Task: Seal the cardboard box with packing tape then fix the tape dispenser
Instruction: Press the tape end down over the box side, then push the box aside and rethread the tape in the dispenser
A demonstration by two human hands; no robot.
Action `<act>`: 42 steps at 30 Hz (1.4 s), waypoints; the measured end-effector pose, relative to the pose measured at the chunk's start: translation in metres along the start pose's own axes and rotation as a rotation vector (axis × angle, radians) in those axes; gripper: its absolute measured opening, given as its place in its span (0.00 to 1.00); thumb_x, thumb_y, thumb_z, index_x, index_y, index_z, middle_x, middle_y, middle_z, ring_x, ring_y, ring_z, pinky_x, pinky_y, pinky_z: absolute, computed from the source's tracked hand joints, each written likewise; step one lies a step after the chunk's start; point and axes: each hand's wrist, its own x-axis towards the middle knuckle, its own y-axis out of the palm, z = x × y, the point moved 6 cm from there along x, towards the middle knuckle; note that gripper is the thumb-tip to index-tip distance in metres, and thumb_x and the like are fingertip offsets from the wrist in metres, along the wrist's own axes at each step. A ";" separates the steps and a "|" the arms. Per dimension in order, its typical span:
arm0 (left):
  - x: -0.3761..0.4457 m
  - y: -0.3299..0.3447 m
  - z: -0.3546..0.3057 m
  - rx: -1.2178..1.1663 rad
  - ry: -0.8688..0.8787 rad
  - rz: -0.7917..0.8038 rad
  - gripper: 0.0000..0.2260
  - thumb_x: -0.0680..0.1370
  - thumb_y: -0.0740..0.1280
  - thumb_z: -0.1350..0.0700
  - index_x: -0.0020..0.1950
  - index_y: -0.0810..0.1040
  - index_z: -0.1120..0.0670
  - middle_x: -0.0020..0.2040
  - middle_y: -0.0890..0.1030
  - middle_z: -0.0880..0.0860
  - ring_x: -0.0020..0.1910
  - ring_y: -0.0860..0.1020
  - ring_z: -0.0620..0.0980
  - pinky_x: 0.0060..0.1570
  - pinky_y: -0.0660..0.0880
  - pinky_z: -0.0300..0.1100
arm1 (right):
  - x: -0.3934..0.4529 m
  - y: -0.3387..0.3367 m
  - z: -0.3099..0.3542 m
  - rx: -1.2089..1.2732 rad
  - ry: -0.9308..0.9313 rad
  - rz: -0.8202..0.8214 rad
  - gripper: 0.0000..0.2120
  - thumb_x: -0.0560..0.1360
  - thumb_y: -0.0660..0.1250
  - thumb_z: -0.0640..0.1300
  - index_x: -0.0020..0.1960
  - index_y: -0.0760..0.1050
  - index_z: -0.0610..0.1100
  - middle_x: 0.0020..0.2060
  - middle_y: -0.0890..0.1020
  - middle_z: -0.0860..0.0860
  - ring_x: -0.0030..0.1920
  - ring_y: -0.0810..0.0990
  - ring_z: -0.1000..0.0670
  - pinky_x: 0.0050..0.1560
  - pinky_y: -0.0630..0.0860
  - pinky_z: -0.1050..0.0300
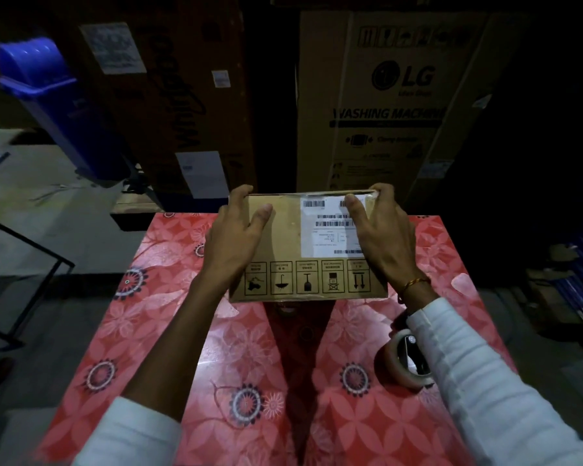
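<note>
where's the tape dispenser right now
In the head view, the tape dispenser sits on the red floral table at the near right, partly hidden under the right sleeve, nearer than the cardboard box.

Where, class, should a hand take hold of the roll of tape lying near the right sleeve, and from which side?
Grip the pale roll of packing tape by its outer rim, coming from above and the left. It rests tilted on the red floral tablecloth with its open core facing up-left, and the white right sleeve covers its right side, so only the left rim is exposed, I think.
</note>
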 end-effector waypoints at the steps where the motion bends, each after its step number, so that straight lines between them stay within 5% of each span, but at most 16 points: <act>1: 0.000 -0.004 0.003 -0.009 -0.007 -0.005 0.22 0.80 0.58 0.38 0.72 0.63 0.43 0.65 0.75 0.56 0.62 0.75 0.58 0.58 0.74 0.58 | -0.002 0.004 0.003 0.013 -0.002 0.006 0.26 0.77 0.54 0.71 0.63 0.63 0.53 0.50 0.79 0.52 0.45 0.79 0.48 0.41 0.71 0.54; 8: 0.002 -0.045 0.052 -0.018 -0.134 -0.042 0.17 0.80 0.60 0.42 0.68 0.64 0.38 0.68 0.71 0.55 0.61 0.75 0.58 0.58 0.75 0.61 | -0.027 0.051 0.045 0.153 -0.074 0.092 0.28 0.75 0.60 0.71 0.65 0.64 0.53 0.55 0.76 0.50 0.47 0.77 0.50 0.40 0.70 0.56; 13: -0.006 -0.077 0.108 -0.100 -0.192 -0.035 0.17 0.79 0.65 0.51 0.68 0.71 0.45 0.67 0.72 0.56 0.62 0.75 0.58 0.60 0.76 0.58 | -0.060 0.102 0.081 0.236 -0.143 0.228 0.22 0.76 0.64 0.66 0.65 0.66 0.57 0.57 0.71 0.53 0.48 0.77 0.51 0.44 0.73 0.55; 21: -0.050 -0.102 0.210 -0.074 -0.294 -0.019 0.19 0.76 0.71 0.63 0.66 0.75 0.55 0.64 0.75 0.60 0.62 0.76 0.60 0.62 0.75 0.58 | -0.124 0.166 0.111 0.255 -0.240 0.449 0.19 0.76 0.72 0.52 0.62 0.72 0.46 0.60 0.69 0.46 0.55 0.77 0.45 0.47 0.78 0.49; 24: -0.059 -0.100 0.231 0.000 -0.285 0.008 0.21 0.73 0.71 0.69 0.64 0.76 0.59 0.62 0.76 0.61 0.59 0.77 0.62 0.55 0.75 0.49 | -0.143 0.179 0.114 0.228 -0.257 0.507 0.18 0.76 0.72 0.47 0.62 0.72 0.44 0.61 0.68 0.44 0.51 0.78 0.40 0.45 0.78 0.49; 27: -0.068 -0.096 0.242 0.051 -0.277 0.021 0.24 0.70 0.66 0.73 0.64 0.76 0.59 0.60 0.77 0.61 0.56 0.77 0.64 0.53 0.75 0.54 | -0.155 0.187 0.111 0.224 -0.255 0.530 0.19 0.74 0.73 0.45 0.62 0.72 0.44 0.63 0.67 0.44 0.52 0.78 0.41 0.47 0.76 0.53; 31: -0.067 -0.094 0.237 0.065 -0.286 -0.047 0.22 0.75 0.66 0.63 0.69 0.72 0.55 0.64 0.74 0.61 0.62 0.74 0.63 0.59 0.73 0.56 | -0.151 0.188 0.103 0.273 -0.224 0.531 0.22 0.73 0.75 0.48 0.62 0.72 0.44 0.64 0.68 0.46 0.53 0.76 0.48 0.48 0.74 0.59; 34: -0.055 -0.079 0.206 0.186 -0.223 -0.073 0.24 0.79 0.66 0.54 0.75 0.65 0.51 0.75 0.66 0.61 0.74 0.62 0.61 0.73 0.60 0.61 | -0.146 0.182 0.095 0.312 -0.232 0.499 0.22 0.75 0.72 0.52 0.64 0.71 0.44 0.61 0.70 0.48 0.52 0.76 0.50 0.51 0.77 0.54; 37: -0.041 -0.054 0.158 0.288 -0.100 -0.072 0.26 0.76 0.67 0.57 0.74 0.68 0.52 0.76 0.65 0.60 0.77 0.59 0.60 0.76 0.50 0.62 | -0.143 0.171 0.073 0.280 -0.182 0.456 0.21 0.78 0.67 0.56 0.65 0.69 0.48 0.61 0.71 0.50 0.52 0.78 0.49 0.51 0.78 0.50; 42: -0.034 0.016 0.068 0.110 0.172 0.052 0.23 0.69 0.63 0.63 0.64 0.78 0.60 0.65 0.76 0.62 0.65 0.71 0.63 0.68 0.65 0.50 | -0.137 0.135 0.007 0.226 -0.047 0.365 0.19 0.78 0.68 0.50 0.67 0.71 0.46 0.62 0.74 0.49 0.56 0.80 0.46 0.56 0.77 0.49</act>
